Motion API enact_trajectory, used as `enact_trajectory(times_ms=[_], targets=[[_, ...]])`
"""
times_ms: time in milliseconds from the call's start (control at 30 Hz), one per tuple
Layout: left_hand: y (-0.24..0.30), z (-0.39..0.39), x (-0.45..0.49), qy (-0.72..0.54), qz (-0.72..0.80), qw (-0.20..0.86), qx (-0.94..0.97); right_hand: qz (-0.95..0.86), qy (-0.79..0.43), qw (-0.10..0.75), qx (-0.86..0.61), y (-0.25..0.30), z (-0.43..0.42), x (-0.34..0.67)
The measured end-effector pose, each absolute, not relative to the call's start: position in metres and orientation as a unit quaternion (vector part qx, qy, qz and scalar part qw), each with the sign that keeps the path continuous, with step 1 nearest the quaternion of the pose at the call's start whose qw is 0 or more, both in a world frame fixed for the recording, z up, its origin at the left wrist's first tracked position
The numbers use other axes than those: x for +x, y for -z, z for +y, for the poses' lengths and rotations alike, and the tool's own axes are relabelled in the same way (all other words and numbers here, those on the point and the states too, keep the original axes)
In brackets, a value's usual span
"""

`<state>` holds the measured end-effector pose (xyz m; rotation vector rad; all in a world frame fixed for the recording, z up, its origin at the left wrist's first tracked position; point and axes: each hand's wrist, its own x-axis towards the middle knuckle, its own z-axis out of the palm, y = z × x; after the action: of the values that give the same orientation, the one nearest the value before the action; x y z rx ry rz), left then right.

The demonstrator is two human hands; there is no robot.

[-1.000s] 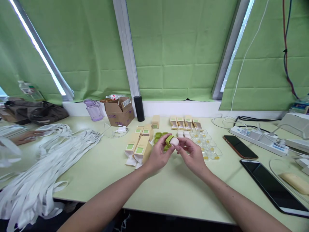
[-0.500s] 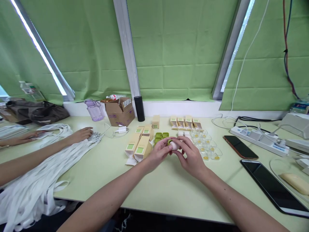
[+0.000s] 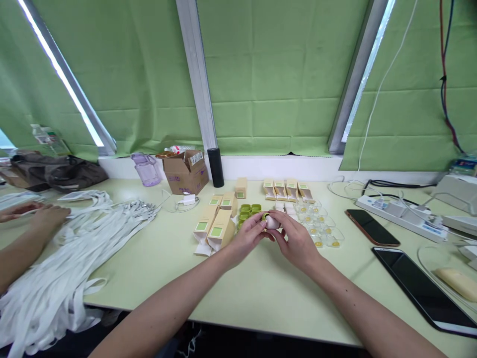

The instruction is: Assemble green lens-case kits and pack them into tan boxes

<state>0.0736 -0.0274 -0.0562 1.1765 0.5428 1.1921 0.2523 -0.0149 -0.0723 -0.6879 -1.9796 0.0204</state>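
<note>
Both my hands meet above the pale green table (image 3: 261,293), closed round one small object: a white rounded piece (image 3: 272,222) with a green ring (image 3: 265,217) on its left end. My left hand (image 3: 248,237) pinches the green end and my right hand (image 3: 294,239) wraps the white part. Just behind lie several green rings (image 3: 249,209). To the left lie tan cartons with green labels (image 3: 215,227). To the right lie clear trays with yellow dots (image 3: 320,226).
Another person's hands (image 3: 40,215) rest on a heap of white straps (image 3: 63,258) at the left. A cardboard box (image 3: 185,172), purple jug (image 3: 145,169) and black cylinder (image 3: 215,167) stand at the back. Two phones (image 3: 370,227) (image 3: 421,286) and a power strip (image 3: 400,211) lie right.
My hands have closed tighter round the white piece and its green ring, which now shows less. The other person's arm reached across the straps, then drew back to the left.
</note>
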Motion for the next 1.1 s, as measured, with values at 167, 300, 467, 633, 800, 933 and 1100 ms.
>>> enact_trajectory(times_ms=[167,300,467,633,800,933,1100], targets=[[0.058,-0.025,0.074,-0.540,0.247,0.615,0.519,-0.814,-0.003,0.505,-0.286,0.073,-0.014,0.252],[0.058,-0.024,0.073,-0.537,0.250,0.610,0.526,-0.817,0.011,0.505,-0.279,0.072,-0.014,0.251],[0.059,-0.024,0.075,-0.546,0.272,0.596,0.522,-0.822,0.043,0.499,-0.270,0.070,-0.015,0.250],[0.064,-0.024,0.077,-0.572,0.287,0.553,0.533,-0.821,0.076,0.506,-0.252,0.067,-0.016,0.248],[0.064,-0.025,0.080,-0.590,0.292,0.492,0.570,-0.817,0.102,0.513,-0.244,0.067,-0.017,0.247],[0.065,-0.026,0.081,-0.595,0.297,0.463,0.586,-0.812,0.113,0.520,-0.239,0.068,-0.016,0.245],[0.064,-0.031,0.083,-0.607,0.297,0.447,0.586,-0.812,0.110,0.522,-0.236,0.067,-0.018,0.245]])
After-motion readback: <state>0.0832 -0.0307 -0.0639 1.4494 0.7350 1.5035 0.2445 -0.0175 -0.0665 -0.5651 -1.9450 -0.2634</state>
